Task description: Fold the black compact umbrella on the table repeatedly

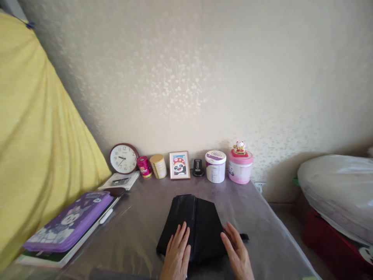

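A folded black garment (pixel 194 221) lies flat in the middle of the grey table (pixel 140 217). My left hand (pixel 176 252) rests palm down on its near left part, fingers stretched out and together. My right hand (pixel 237 252) lies flat at the garment's near right edge, fingers extended, partly on the cloth and partly on the table. Neither hand grips anything. A small black tab (pixel 244 236) sticks out from the garment just right of my right hand.
Along the wall stand a round clock (pixel 124 158), a red tin (pixel 144 167), a yellow can (pixel 158 166), a framed panda picture (pixel 180 165), a white tub (pixel 215 166) and a pink tub (pixel 240 166). A purple case (pixel 70 223) lies left. Yellow curtain (pixel 37 147) left; bagged bundle (pixel 338 190) right.
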Available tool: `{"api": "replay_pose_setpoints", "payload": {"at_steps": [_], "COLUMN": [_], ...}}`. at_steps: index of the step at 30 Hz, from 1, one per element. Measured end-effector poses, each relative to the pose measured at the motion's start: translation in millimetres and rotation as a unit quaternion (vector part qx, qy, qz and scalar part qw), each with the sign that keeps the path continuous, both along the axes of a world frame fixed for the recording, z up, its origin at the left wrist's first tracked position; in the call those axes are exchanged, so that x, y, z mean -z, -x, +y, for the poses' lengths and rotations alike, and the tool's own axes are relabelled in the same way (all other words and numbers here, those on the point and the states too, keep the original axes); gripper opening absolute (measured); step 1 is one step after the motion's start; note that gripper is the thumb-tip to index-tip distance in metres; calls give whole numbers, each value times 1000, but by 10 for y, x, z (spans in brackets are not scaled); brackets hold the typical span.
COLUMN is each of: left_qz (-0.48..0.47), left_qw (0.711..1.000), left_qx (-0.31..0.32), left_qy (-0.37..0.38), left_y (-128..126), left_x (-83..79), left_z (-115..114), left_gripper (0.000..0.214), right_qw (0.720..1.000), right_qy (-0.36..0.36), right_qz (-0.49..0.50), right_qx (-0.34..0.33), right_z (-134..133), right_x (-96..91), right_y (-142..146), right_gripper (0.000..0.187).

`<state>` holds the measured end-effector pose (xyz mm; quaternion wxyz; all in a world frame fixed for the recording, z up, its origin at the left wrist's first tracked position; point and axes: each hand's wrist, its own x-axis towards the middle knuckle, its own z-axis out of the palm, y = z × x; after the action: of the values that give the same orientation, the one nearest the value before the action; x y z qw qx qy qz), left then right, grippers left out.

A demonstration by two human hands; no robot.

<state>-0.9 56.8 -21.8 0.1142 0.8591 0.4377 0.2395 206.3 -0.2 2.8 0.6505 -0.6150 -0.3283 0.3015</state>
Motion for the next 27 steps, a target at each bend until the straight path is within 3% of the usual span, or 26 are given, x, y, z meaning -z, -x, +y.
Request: {"api": "replay_pose_setpoints", "payload": {"at_steps": [8,15,22,27], "left_qz": [-24,-36,-28,-27], "left_qw": [1000,999,999,999], "left_qx": [-8,-17,-24,-30], "left_qy": [-7,-6,11,-1], "left_y": [-9,4,21,28], "left_x": [38,49,-1,1], "left_z": [-1,-21,-36,-26], "left_gripper": [50,50,51,50], "right_qw": [978,989,984,986], "right_qy": [29,38,63,63], "right_qz": [-208,-125,-151,-142], "right_qx": [-16,-64,-72,-65], "right_z": [-102,-52,-92,51], "right_x": [-146,-54,186,145], "right_y": [60,317,449,575], "right_gripper": [56,70,43,43]}}
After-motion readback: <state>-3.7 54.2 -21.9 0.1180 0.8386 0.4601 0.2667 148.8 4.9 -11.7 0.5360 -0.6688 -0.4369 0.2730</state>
